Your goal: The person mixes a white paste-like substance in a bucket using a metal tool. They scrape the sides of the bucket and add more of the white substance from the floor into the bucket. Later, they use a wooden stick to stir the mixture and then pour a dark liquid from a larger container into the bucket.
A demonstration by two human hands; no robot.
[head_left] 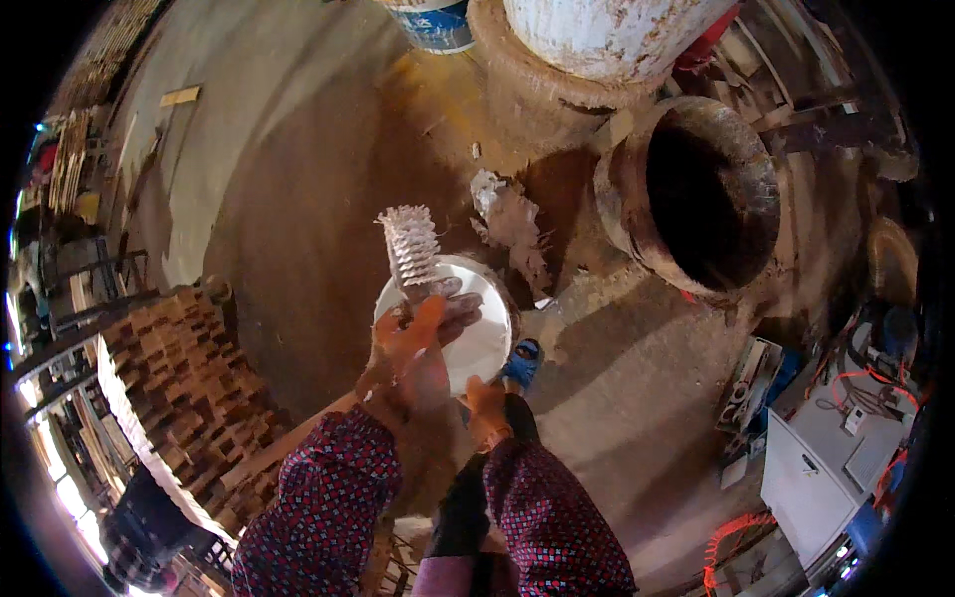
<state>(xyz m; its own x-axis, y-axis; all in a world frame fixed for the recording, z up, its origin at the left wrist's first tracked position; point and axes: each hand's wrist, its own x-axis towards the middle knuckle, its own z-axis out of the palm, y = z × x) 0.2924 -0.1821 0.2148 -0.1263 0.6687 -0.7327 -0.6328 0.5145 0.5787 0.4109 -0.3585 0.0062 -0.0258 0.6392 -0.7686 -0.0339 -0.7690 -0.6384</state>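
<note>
My left hand (418, 328) is closed round the lower end of a brush (410, 246), whose thick, clumped whitish bristles point up and away from me. Whitish smears mark that hand and its wrist. Below the brush stands a round bucket (484, 343) of smooth white paste or paint, partly covered by my left hand and forearm. At the bucket's near rim my right hand (485, 406) is closed, apparently gripping the edge; its fingertips are hidden.
A large rusty drum (617, 194) lies open-mouthed at the right. Behind are a stained white tub (607, 40) and a blue-and-white pail (433, 25). Crumpled pale scrap (512, 219) lies beyond the bucket. Stacked wooden blocks (189, 388) stand left, a grey cabinet (821, 478) right.
</note>
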